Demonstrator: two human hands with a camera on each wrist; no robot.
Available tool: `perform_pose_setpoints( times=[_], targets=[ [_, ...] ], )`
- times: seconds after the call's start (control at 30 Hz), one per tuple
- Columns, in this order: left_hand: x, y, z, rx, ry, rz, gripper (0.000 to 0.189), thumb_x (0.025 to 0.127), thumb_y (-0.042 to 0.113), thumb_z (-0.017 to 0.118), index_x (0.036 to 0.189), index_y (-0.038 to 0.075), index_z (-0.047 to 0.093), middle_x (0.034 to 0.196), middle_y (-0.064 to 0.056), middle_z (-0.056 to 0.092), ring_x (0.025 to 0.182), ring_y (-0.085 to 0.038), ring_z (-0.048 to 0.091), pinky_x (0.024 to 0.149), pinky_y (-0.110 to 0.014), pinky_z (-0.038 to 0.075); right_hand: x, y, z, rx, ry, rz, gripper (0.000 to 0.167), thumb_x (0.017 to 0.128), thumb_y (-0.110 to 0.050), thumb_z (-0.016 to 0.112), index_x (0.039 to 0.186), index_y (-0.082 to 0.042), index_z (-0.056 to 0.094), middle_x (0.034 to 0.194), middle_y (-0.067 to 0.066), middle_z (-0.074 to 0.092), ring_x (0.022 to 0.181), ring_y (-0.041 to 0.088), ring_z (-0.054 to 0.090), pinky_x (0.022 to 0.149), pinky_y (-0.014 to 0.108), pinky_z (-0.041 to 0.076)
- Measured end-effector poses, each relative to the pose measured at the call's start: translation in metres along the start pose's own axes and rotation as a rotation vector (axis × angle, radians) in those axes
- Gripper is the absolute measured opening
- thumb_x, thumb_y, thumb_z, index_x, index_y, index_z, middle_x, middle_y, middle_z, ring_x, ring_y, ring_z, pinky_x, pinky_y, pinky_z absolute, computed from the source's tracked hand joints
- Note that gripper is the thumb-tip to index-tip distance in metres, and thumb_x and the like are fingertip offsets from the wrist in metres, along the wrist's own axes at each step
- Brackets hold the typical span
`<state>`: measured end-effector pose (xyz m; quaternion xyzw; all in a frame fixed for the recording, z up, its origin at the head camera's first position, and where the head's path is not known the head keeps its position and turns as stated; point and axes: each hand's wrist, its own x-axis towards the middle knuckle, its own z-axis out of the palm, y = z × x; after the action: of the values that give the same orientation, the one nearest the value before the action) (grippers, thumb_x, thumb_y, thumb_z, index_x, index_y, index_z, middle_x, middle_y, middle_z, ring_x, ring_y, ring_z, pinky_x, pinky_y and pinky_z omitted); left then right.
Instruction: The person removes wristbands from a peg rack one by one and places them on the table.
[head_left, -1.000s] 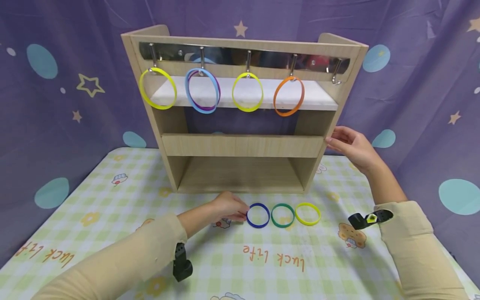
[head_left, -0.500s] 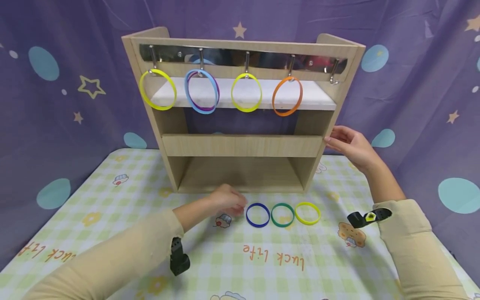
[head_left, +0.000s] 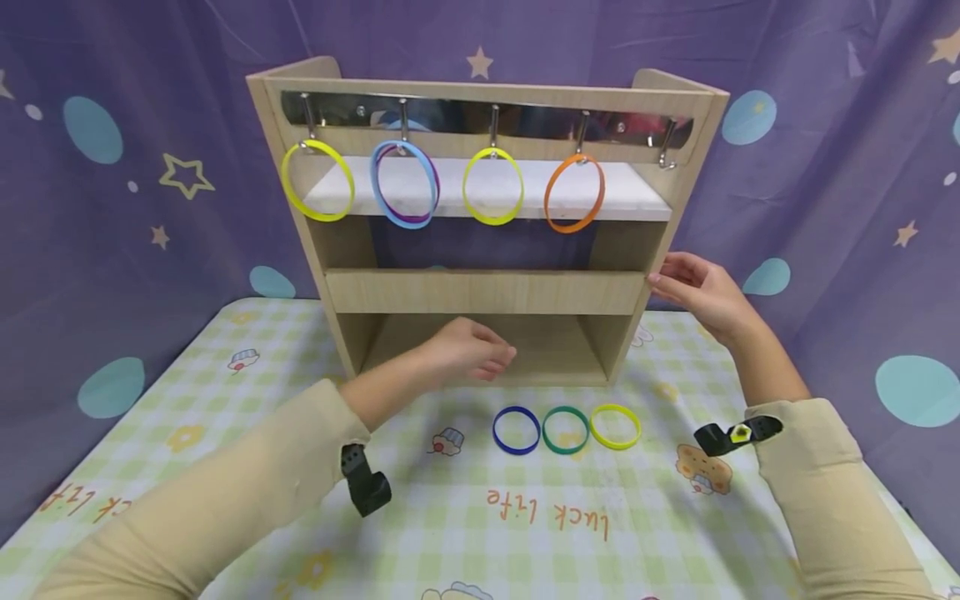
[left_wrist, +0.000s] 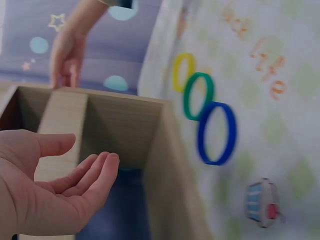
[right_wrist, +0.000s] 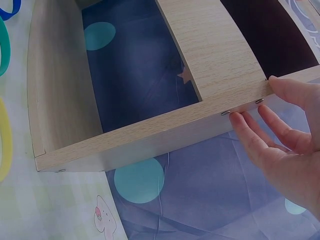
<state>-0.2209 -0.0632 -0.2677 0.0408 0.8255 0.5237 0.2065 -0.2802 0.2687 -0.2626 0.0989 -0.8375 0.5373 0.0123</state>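
Observation:
My left hand (head_left: 468, 348) hovers in front of the lower opening of a wooden shelf unit (head_left: 483, 292), holding nothing. The left wrist view shows its thumb apart from loosely bent fingers. My right hand (head_left: 705, 296) holds the unit's right side panel, thumb at the front edge (right_wrist: 215, 111) and fingertips against the outer face. On the table, a blue ring (head_left: 516, 451), a green ring (head_left: 566, 451) and a yellow ring (head_left: 616, 447) lie in a row. From the unit's hooks hang a yellow ring (head_left: 322, 217), a light blue ring (head_left: 408, 222) with a purple one, another yellow ring (head_left: 492, 221) and an orange ring (head_left: 572, 228).
A metal hook rail (head_left: 450, 115) runs along the unit's top; its rightmost hook (head_left: 667, 150) bears no ring. A white shelf board (head_left: 487, 187) lies behind the hanging rings. The tablecloth (head_left: 420, 533) is green checked, with a purple curtain (head_left: 150, 258) behind.
My left hand has left the blue ring's edge and risen up and slightly right, toward the unit's lower opening. The rings stay put. My right hand keeps its place at the side panel.

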Motion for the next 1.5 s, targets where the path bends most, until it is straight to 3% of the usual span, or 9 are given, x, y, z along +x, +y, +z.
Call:
perform_pose_setpoints(
  times=[0.33,0.67,0.8,1.0,1.13,1.3,1.5],
  targets=[
    [-0.006,0.046,-0.004,0.038,0.059,0.120,0.034,0.093,0.020,0.064,0.121,0.002,0.063,0.118,-0.015,0.069,0.106,-0.024,0.068,0.090,-0.026,0.059,-0.002,0.003,-0.001,0.044,-0.013,-0.031,0.046,0.094,-0.024,0.062,0.132,-0.003,0.044,0.100,-0.019,0.058,0.093,-0.006,0.059,0.081,0.007,0.054],
    [-0.017,0.085,-0.004,-0.046,0.128,0.232,0.028,0.092,0.017,0.064,0.115,-0.001,0.065,0.118,-0.018,0.068,0.110,-0.030,0.066,0.098,-0.035,0.056,-0.003,0.004,-0.002,0.055,-0.004,-0.027,0.046,0.095,-0.024,0.061,0.131,-0.001,0.044,0.099,-0.019,0.058,0.093,-0.006,0.059,0.081,0.007,0.054],
    [-0.020,0.097,-0.004,-0.028,0.198,0.297,0.026,0.092,0.018,0.064,0.114,0.003,0.067,0.115,-0.014,0.070,0.105,-0.024,0.068,0.096,-0.032,0.057,-0.003,0.003,-0.001,0.057,0.000,-0.025,0.044,0.094,-0.024,0.062,0.129,-0.003,0.046,0.098,-0.020,0.059,0.093,-0.005,0.059,0.081,0.008,0.054],
    [-0.020,0.105,-0.003,0.007,0.344,0.371,0.023,0.091,0.018,0.064,0.111,0.008,0.069,0.108,-0.008,0.073,0.094,-0.014,0.070,0.081,-0.022,0.058,-0.002,0.004,-0.002,0.059,-0.005,-0.026,0.042,0.094,-0.022,0.062,0.129,-0.004,0.046,0.099,-0.019,0.059,0.093,-0.005,0.059,0.080,0.007,0.054],
    [-0.018,0.106,-0.003,-0.009,0.395,0.385,0.025,0.091,0.018,0.064,0.115,0.010,0.069,0.110,-0.006,0.073,0.101,-0.013,0.068,0.084,-0.023,0.056,-0.001,0.004,-0.001,0.041,-0.008,-0.027,0.044,0.095,-0.023,0.061,0.131,-0.005,0.044,0.100,-0.020,0.057,0.093,-0.006,0.059,0.080,0.007,0.054],
    [-0.014,0.107,-0.002,-0.049,0.436,0.395,0.030,0.091,0.016,0.065,0.120,0.010,0.067,0.113,-0.006,0.073,0.109,-0.012,0.066,0.093,-0.024,0.055,-0.001,0.004,-0.001,0.039,-0.014,-0.030,0.044,0.095,-0.022,0.061,0.131,-0.004,0.044,0.100,-0.019,0.057,0.093,-0.006,0.059,0.080,0.007,0.054],
    [-0.010,0.110,0.003,-0.083,0.451,0.432,0.033,0.090,0.013,0.066,0.123,0.009,0.065,0.112,-0.007,0.073,0.108,-0.013,0.067,0.092,-0.024,0.056,0.000,0.003,-0.001,0.051,-0.009,-0.038,0.044,0.094,-0.021,0.061,0.131,-0.003,0.044,0.099,-0.019,0.058,0.092,-0.006,0.060,0.080,0.007,0.054]
  ],
)
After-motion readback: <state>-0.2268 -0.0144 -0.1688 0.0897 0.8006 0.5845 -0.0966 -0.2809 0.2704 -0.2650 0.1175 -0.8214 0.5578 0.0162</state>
